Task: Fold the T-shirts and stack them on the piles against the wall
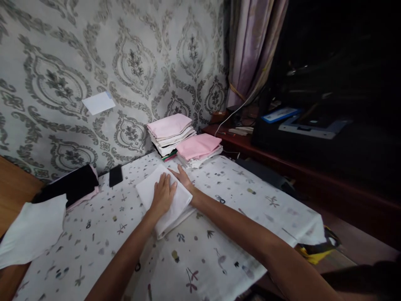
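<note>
A folded white cloth (148, 189) lies at the middle of the patterned tablecloth (125, 209). On top of it my left hand (163, 194) rests flat, fingers a little apart. My right hand (184, 180) is at the cloth's right edge, fingers stretched out and partly apart. Behind the hands stand two stacks of folded cloths: a taller one (171, 125) and a lower one (199, 146), each with a pink piece on top.
A black phone (115, 175) lies near the wall. Black folded cloth (75, 184) and a loose white cloth (34, 228) are at the left. A dark red shelf (282, 159) runs along the right.
</note>
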`<state>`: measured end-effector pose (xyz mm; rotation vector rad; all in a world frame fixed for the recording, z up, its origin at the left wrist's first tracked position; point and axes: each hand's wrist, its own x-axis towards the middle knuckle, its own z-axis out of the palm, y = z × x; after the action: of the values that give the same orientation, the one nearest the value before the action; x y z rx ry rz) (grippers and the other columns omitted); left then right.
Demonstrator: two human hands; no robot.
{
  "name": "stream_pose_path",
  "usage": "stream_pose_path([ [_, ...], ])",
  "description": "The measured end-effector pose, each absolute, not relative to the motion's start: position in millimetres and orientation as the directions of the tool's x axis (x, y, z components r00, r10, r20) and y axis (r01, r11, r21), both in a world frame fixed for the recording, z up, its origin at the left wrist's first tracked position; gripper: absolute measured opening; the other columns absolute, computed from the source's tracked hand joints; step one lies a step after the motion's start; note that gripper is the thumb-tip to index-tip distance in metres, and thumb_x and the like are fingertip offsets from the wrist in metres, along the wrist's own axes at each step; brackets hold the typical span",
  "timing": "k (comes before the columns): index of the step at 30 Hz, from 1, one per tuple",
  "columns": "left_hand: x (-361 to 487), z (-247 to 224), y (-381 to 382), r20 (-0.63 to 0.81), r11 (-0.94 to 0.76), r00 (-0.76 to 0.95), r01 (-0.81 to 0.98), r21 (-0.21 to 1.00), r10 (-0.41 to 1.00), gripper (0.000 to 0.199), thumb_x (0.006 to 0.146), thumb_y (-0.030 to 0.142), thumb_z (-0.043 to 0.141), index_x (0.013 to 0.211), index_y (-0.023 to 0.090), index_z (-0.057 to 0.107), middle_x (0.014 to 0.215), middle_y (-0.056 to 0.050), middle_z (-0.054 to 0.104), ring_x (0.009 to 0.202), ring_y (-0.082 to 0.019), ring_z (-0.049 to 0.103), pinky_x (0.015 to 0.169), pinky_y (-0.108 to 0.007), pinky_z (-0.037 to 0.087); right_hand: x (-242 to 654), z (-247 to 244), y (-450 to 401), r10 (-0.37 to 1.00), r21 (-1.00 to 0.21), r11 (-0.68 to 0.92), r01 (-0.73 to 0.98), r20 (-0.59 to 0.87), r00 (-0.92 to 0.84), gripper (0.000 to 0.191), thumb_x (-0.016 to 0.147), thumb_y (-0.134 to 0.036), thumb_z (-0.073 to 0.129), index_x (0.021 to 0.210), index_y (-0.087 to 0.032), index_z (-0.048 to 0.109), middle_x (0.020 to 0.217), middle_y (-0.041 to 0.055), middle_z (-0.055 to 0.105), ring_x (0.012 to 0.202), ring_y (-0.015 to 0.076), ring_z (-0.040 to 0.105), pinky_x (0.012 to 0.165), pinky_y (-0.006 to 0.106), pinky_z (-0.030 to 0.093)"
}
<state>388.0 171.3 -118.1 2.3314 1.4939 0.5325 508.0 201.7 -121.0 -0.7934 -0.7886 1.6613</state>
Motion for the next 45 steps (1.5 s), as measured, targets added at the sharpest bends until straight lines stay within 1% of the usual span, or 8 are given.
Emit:
stream_pose_path([
  [10,410.2,-131.5,175.3,0.120,-0.432,0.419,0.820,0.376,0.900,0.062,0.099,0.049,0.026,0.150,0.016,0.034,0.162,-0.018,0.024,0.152,-0.028,0.017,0.120,-0.055,0.016,547.3,-138.3,214.0,0.994,-0.991,0.016,-0.130,0.029,-0.103,0.094,0.094,-0.054,-0.020,0.135,-0.014,0.054,0.103,0.0162,0.074,0.102,0.0247,0.072,0.089,0.048,0.054],
  [14,417.8,-131.5,170.8,0.079,-0.431,0.428,0.851,0.300,0.900,0.063,0.099,0.049,0.031,0.149,0.011,0.035,0.161,-0.022,0.025,0.152,-0.030,0.018,0.120,-0.057,0.012,560.1,-134.8,213.3,0.994,-0.990,0.103,0.091,0.106,0.025,0.070,0.101,-0.053,0.009,0.134,-0.015,0.057,0.116,0.0164,0.071,0.112,0.0251,0.066,0.097,0.049,0.051],
  [18,414.9,-126.8,173.8,0.113,-0.489,0.487,0.776,0.400,0.866,0.050,0.096,0.042,0.041,0.136,0.015,0.051,0.149,-0.020,0.048,0.141,-0.032,0.040,0.117,-0.055,0.024,548.4,-122.7,210.3,0.970,-0.911,0.219,0.350,0.244,0.026,0.048,0.091,-0.045,0.052,0.130,-0.018,0.062,0.133,0.0125,0.064,0.126,0.0292,0.056,0.109,0.049,0.040],
  [20,399.9,-119.1,183.4,0.141,-0.487,0.480,0.746,0.454,0.866,0.034,0.092,0.032,0.045,0.118,0.018,0.064,0.124,-0.015,0.067,0.121,-0.030,0.058,0.106,-0.048,0.040,532.5,-116.0,210.1,0.956,-0.802,0.286,0.524,0.278,-0.096,0.046,0.094,-0.038,0.049,0.134,-0.018,0.060,0.136,0.0113,0.062,0.129,0.0269,0.055,0.112,0.044,0.039],
  [23,358.9,-102.6,207.7,0.188,-0.407,0.361,0.788,0.462,0.913,0.027,0.089,0.021,0.043,0.102,0.019,0.067,0.107,-0.013,0.070,0.109,-0.029,0.060,0.097,-0.044,0.044,507.0,-112.6,211.5,0.952,-0.636,0.306,0.708,0.230,-0.204,0.048,0.100,-0.031,0.032,0.139,-0.014,0.054,0.139,0.0125,0.060,0.129,0.0227,0.055,0.110,0.038,0.041],
  [32,271.9,-104.2,273.5,0.040,-0.211,0.229,0.797,0.566,0.973,0.016,0.076,0.030,0.052,0.076,0.019,0.063,0.067,0.000,0.059,0.070,-0.019,0.053,0.066,-0.029,0.041,491.1,-135.1,201.3,0.950,-0.462,0.310,0.831,0.175,-0.258,0.053,0.100,-0.034,0.040,0.145,-0.007,0.044,0.157,0.0182,0.036,0.149,0.0263,0.026,0.121,0.041,0.021],
  [37,266.8,-108.2,287.4,-0.078,-0.195,0.316,0.741,0.643,0.945,0.026,0.072,0.043,0.055,0.063,0.019,0.055,0.057,0.003,0.047,0.059,-0.015,0.043,0.056,-0.025,0.033,490.0,-131.6,199.5,0.951,-0.360,0.309,0.880,0.140,-0.277,0.055,0.102,-0.038,0.035,0.148,-0.008,0.043,0.158,0.0185,0.033,0.149,0.0265,0.025,0.120,0.039,0.021],
  [45,261.0,-95.2,287.2,-0.097,-0.282,0.464,0.676,0.681,0.880,0.027,0.079,0.046,0.050,0.070,0.020,0.049,0.063,0.004,0.046,0.062,-0.014,0.043,0.059,-0.024,0.035,491.0,-138.7,204.5,0.938,-0.337,0.342,0.877,0.174,-0.299,0.053,0.101,-0.037,0.037,0.145,-0.009,0.045,0.158,0.0182,0.035,0.148,0.0283,0.027,0.120,0.041,0.023],
])
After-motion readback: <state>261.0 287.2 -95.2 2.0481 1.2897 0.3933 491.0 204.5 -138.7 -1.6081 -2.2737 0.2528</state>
